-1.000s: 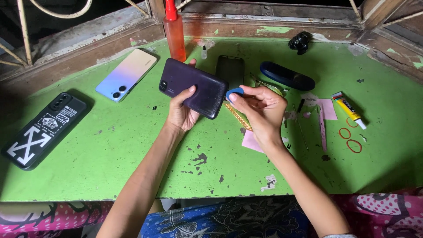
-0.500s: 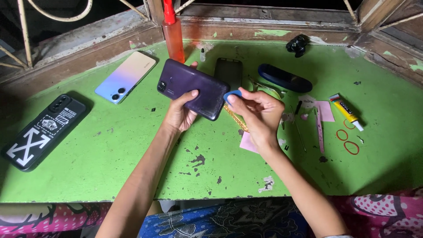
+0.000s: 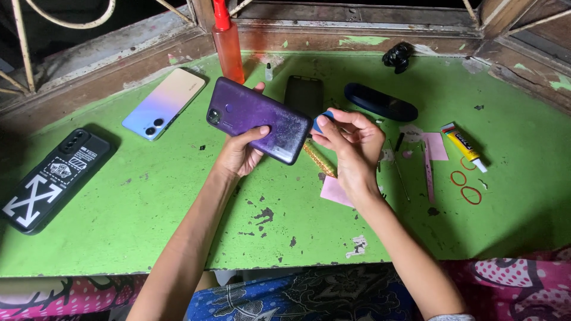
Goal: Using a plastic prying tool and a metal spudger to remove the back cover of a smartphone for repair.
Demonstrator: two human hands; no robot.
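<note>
- The left hand is closed around a dark purple smartphone with a glossy back, thumb across the rear cover and fingers under it, holding it tilted above the green painted tabletop, camera end pointing left.
- The right hand is pinched shut on a small blue plastic pick, set right at the phone's right-hand edge; whether its tip is inside the seam cannot be told.
- Below the hands lie a gold strip and a pale pink card; just beyond the phone sits a dark clear phone case.
- To the left, well apart, rest a pastel gradient smartphone and a black phone with white crossed arrows. An orange spray bottle stands upright at the far edge.
- To the right lie a dark blue oval case, a yellow glue tube and 2 red rubber bands.
- Risks, as I judge them: the phone is held by 1 hand only, in the air, so a hard push from the pick could twist it loose and drop it onto the tabletop.
- A pick driven too deep or levered sharply could crack the back cover or slip and scratch the gloss.
- A sweep of the forearm could knock the bottle over onto the phones.
</note>
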